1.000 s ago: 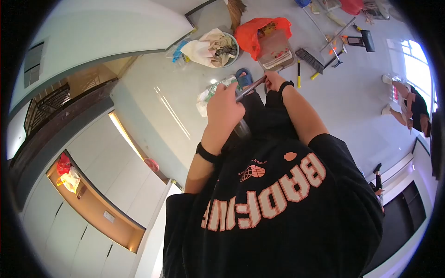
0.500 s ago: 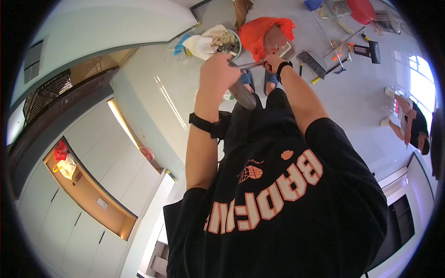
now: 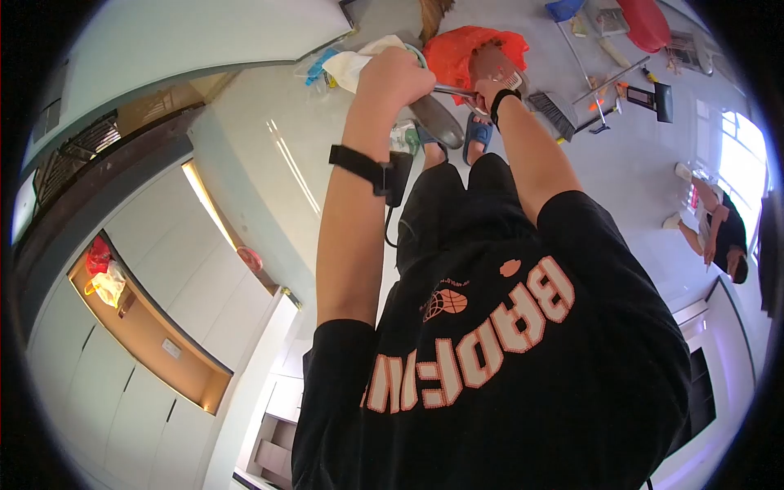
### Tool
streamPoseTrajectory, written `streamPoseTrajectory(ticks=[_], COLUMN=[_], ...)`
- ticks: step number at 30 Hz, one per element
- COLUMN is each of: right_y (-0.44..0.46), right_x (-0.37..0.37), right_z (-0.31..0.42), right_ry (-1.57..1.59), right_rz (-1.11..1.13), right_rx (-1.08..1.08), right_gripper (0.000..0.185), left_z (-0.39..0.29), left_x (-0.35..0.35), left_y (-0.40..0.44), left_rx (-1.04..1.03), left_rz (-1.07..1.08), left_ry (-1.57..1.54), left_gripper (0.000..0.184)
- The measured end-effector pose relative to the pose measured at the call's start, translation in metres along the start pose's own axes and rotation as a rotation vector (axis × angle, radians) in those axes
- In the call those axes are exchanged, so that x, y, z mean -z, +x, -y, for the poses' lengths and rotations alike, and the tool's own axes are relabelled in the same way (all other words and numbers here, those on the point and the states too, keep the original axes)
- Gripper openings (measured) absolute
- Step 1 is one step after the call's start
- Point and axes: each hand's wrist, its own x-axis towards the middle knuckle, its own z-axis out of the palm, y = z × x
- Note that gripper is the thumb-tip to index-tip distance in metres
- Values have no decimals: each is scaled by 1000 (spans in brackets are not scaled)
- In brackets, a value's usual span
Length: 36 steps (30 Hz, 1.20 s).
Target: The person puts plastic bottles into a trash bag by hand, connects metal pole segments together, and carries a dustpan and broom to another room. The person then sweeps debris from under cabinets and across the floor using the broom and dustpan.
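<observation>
My left hand [image 3: 395, 80] is closed around a thin metal rod [image 3: 454, 91]. The rod runs across to my right hand [image 3: 492, 93], whose fingers are also closed on it. Below my left hand hangs a grey rounded, elongated piece [image 3: 438, 122]; whether it is joined to the rod I cannot tell. Just beyond my right hand is a brownish panel with pale comb-like teeth [image 3: 508, 80], in front of a red plastic bag [image 3: 447, 54]. My right hand partly hides how the panel connects.
A basin with cloths [image 3: 347, 72] stands beyond my left hand. To the right lie a broom head [image 3: 554, 114], a black-headed tool [image 3: 662, 104], a red basin [image 3: 642, 20] and several other tools. Another person [image 3: 719, 224] crouches at far right.
Both hands have moved slightly away from my body with the rod. The grey rounded piece has shifted away too, so more of my sandals shows.
</observation>
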Motion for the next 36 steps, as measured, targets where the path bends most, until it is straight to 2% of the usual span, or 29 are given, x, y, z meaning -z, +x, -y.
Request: streamPoseTrajectory(ticks=[2,3,5,6,8,10,13,16,17,19,20,22,25,27,29,31,34,36], right_y=[68,73,83,40,15,29,44,45,43,30,24,17,-7,-34,26,-29,-24,-44], right_x=[27,28,28,7,-5,-2,7,6,5,-5,-15,-26,-38,-47,-30,-53,-60,-63], right_z=[-11,-10,-9,-11,-8,12,18,13,10,5,2,-8,-24,-23,-26,-29,-42,-45], right_ry=[-128,-549,-708,-445,-266,-438,-820,-1196,-1310,-1264,-1105,-1049,-1371,-1634,-1345,-642,-817,-776], right_rz=[35,19,-68,-135,-186,-158,-187,-250,-270,-296,-302,-321,-373,-423,-309,-265,-302,-335], right_rx=[228,447,535,407,276,270,437,636,693,664,578,591,824,887,833,497,540,520], right_gripper=[14,14,16,17,19,20,21,18,17,13,11,9,12,13,16,25,30,30], left_z=[0,2,10,19,27,28,33,38,43,55,61,73,91,102,116,135,143,141], left_x=[-3,-4,-9,-14,-12,-4,-11,-12,-13,-16,-15,-15,-31,-31,-34,-48,-61,-65], left_y=[4,3,-1,-7,-8,-6,-17,-22,-26,-39,-46,-61,-83,-94,-102,-109,-127,-129], left_rx=[-17,-17,-13,-8,12,52,207,152,162,182,223,309,435,458,485,518,535,531], left_rz=[-27,-26,-32,-41,-26,18,51,24,27,33,52,83,3,57,82,82,115,112], left_ry=[5,2,-46,-91,-181,-276,-370,-412,-478,-609,-645,-722,-819,-900,-975,-1043,-1056,-1067], left_gripper=[16,17,17,17,16,16,22,19,24,40,45,55,55,54,53,51,53,51])
